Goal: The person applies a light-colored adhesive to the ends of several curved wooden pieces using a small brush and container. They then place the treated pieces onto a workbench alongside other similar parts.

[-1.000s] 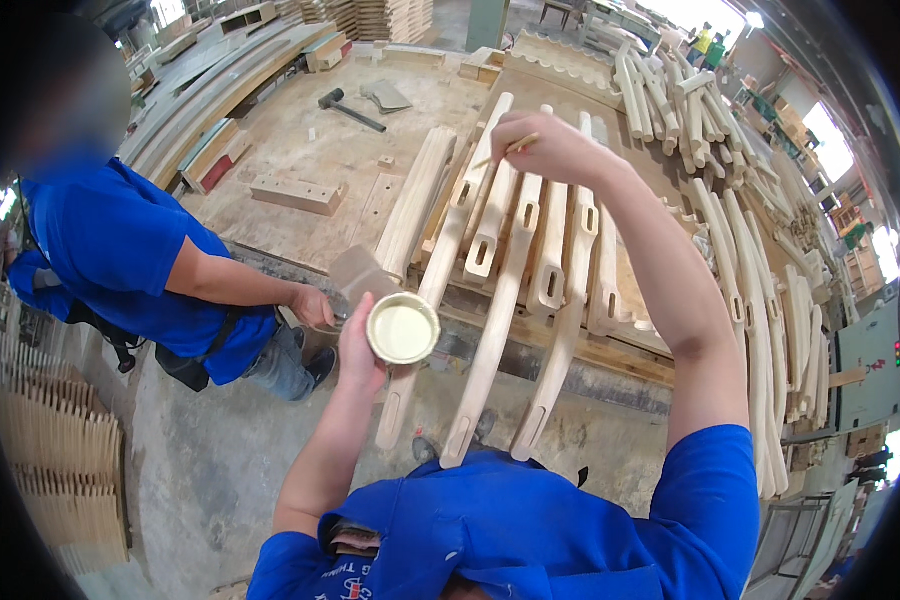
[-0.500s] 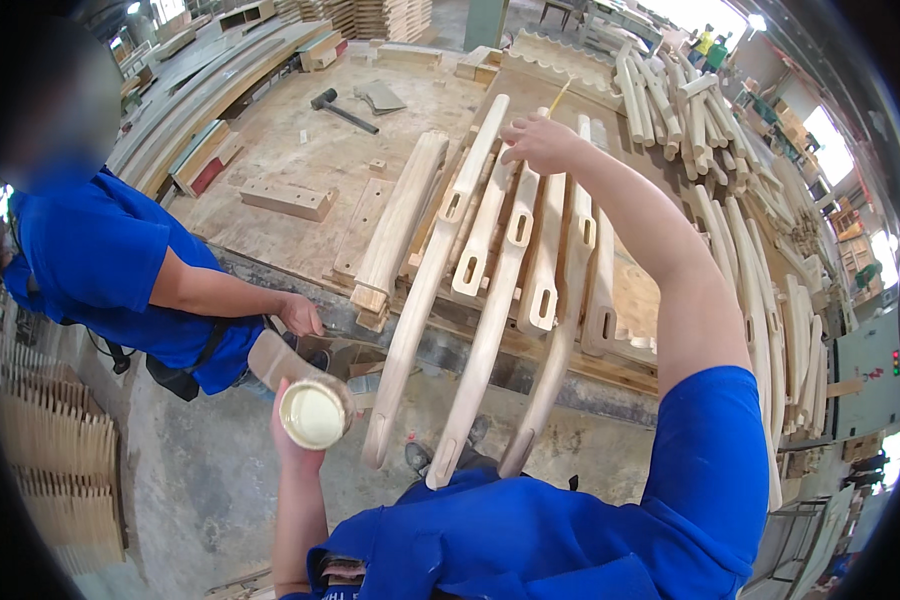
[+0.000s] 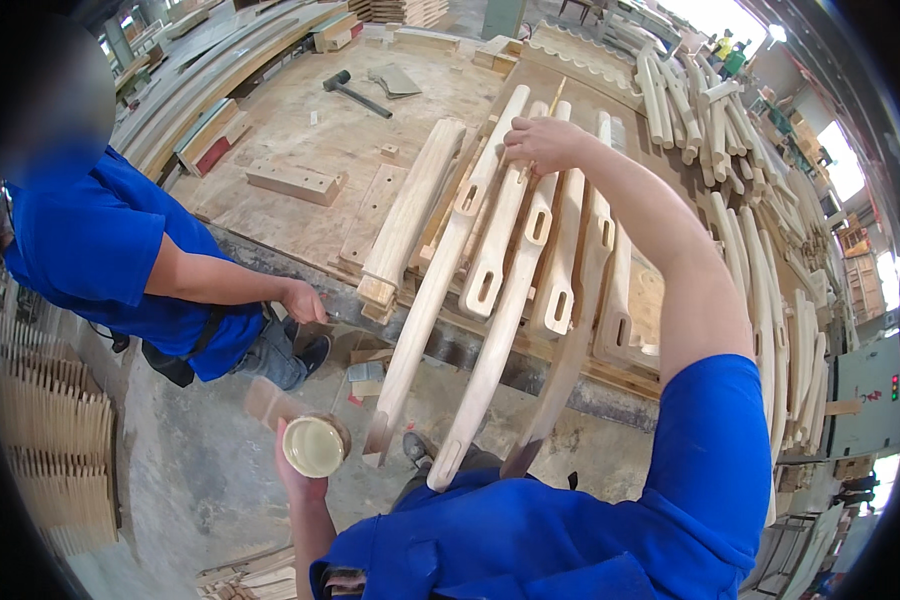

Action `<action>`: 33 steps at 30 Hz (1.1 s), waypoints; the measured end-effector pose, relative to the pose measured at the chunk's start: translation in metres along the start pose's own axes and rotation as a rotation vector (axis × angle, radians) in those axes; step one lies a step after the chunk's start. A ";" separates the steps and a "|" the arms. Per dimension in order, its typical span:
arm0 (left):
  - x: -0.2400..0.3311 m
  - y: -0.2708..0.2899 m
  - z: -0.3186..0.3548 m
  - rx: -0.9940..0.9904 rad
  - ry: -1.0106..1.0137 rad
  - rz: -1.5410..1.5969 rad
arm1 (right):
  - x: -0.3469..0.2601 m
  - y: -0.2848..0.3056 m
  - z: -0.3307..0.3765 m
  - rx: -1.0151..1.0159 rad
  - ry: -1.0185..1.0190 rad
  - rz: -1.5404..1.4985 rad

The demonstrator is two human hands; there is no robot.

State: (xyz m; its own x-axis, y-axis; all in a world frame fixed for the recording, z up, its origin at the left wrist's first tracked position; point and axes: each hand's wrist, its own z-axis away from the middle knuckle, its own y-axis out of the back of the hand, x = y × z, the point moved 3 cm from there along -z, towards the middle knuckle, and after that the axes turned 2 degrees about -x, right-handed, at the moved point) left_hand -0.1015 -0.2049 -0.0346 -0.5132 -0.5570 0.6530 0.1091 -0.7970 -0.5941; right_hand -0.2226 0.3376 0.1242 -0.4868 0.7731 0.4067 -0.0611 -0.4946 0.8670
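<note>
My left hand (image 3: 302, 485) is wrapped round a cup (image 3: 315, 446) of pale, cream-coloured liquid, held low in front of me. A blurred brown flat piece (image 3: 270, 402) juts out beside the cup; whether it belongs to it I cannot tell. Over the far part of the table, my right hand (image 3: 545, 145) pinches a thin yellowish stick (image 3: 557, 92). Its upper end rises above my fingers, and its lower end points down at a slotted wooden piece (image 3: 495, 250). Around it lie several long, shaped wooden legs (image 3: 450, 290) with oval slots, some overhanging the near edge.
At left stands a co-worker in blue, a hand (image 3: 305, 300) near the table edge. On the table (image 3: 280, 130) lie a mallet (image 3: 358, 94), a sheet of sandpaper-like material (image 3: 394, 80) and a drilled block (image 3: 295, 183). Wooden parts are piled at right (image 3: 710, 110) and lower left (image 3: 65, 450).
My view has shifted a little. The right hand has come slightly nearer to me along the slotted pieces, stick still pinched. The cup in my left hand sits a little lower.
</note>
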 end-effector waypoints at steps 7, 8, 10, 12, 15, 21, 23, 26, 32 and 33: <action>0.005 0.004 -0.017 0.033 0.003 0.015 | -0.017 0.096 0.050 0.121 0.036 0.180; 0.005 0.008 -0.020 0.034 -0.001 0.027 | -0.021 0.112 0.064 0.075 -0.001 0.210; 0.007 0.013 -0.027 0.005 -0.008 0.027 | -0.023 0.143 0.109 0.141 0.019 0.270; 0.009 0.018 -0.035 -0.048 -0.016 0.009 | -0.024 0.162 0.163 0.193 -0.035 0.315; 0.012 0.034 -0.043 0.030 -0.025 -0.015 | -0.039 0.174 0.255 0.168 -0.354 0.287; 0.015 0.060 -0.056 -0.003 -0.006 -0.033 | -0.138 0.103 0.356 0.313 -1.300 -1.026; 0.014 0.046 -0.065 -0.027 0.037 -0.026 | -0.178 0.067 0.384 0.510 -1.310 -1.411; 0.012 0.039 -0.072 -0.071 0.084 -0.038 | -0.223 0.013 0.383 0.540 -1.560 -1.979; 0.012 0.026 -0.072 -0.115 0.101 -0.059 | -0.238 0.009 0.376 0.654 -1.503 -2.204; 0.011 0.030 -0.072 -0.138 0.102 -0.063 | -0.233 0.018 0.378 0.738 -1.503 -2.129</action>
State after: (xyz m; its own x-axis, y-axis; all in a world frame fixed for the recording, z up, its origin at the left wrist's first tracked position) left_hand -0.1653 -0.2181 -0.0787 -0.6000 -0.4750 0.6437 -0.0402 -0.7857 -0.6173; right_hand 0.2188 0.2986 0.1534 0.2573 -0.3560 -0.8984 0.8240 0.5664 0.0116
